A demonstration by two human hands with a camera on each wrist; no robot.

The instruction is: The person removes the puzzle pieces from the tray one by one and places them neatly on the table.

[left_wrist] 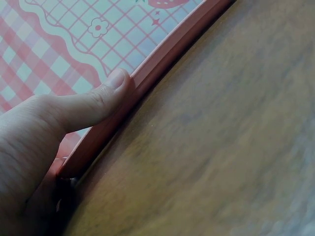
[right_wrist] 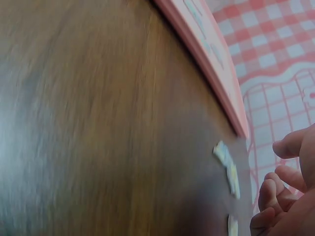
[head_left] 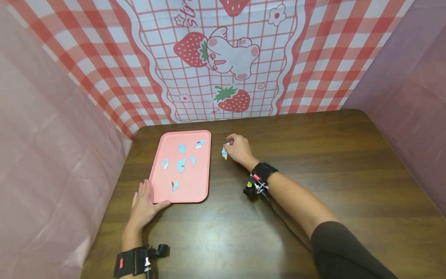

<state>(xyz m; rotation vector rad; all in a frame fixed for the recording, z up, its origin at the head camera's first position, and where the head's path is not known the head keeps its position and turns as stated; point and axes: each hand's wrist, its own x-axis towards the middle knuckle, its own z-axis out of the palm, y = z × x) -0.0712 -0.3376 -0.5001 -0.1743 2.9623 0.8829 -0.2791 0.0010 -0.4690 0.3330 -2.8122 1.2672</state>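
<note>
A pink tray [head_left: 181, 197] lies on the table with several light blue, irregular flat pieces on it, one of them [head_left: 181, 165] near its middle. Around the tray's near left corner rests my left hand [head_left: 142, 205], fingers along the left side; its straight thumb [left_wrist: 93, 104] touches the front rim in the left wrist view. To the right of the tray, my right hand [head_left: 239, 149] is over a small group of pieces [head_left: 224, 152]. The right wrist view has its fingers loosely bent and apart from the pieces [right_wrist: 233, 181] on the table, nothing visibly held.
The brown wooden table [head_left: 296, 143] extends to the right. A red-and-white checked cloth with strawberries [head_left: 233, 50] hangs behind it, and pinkish cloths [head_left: 52, 135] hang at the sides. A dark cable [head_left: 285, 224] runs beneath the right forearm.
</note>
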